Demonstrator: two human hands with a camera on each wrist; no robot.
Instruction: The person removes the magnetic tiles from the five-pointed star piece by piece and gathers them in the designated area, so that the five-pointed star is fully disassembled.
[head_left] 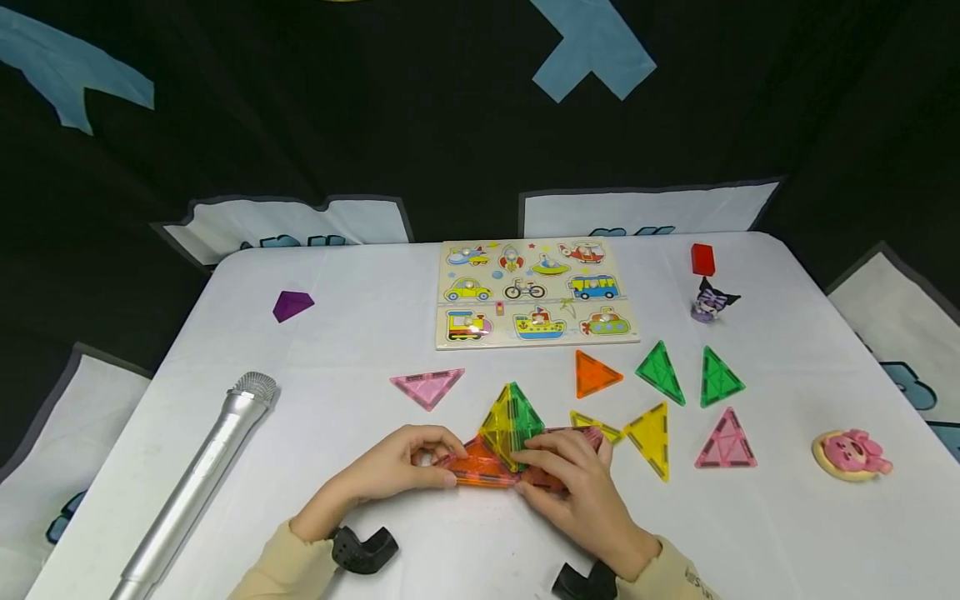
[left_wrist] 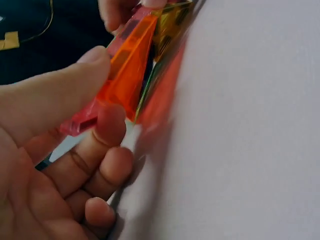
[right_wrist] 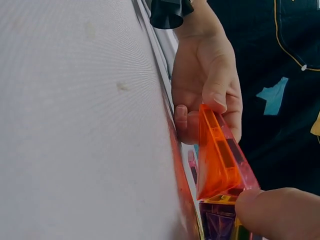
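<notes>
Both hands are gripping stuff: left hand pinching the orange translucent triangle tile, right hand clutching the pink translucent triangle tile on the white desk.

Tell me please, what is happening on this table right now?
A person is joining translucent triangle tiles at the near edge of a white table. The left hand pinches an orange tile, tilting it up, and the right hand holds the other side of the small tile structure, where yellow and green tiles already stand upright. Loose tiles, a vehicle puzzle board and a silver microphone lie around.
</notes>
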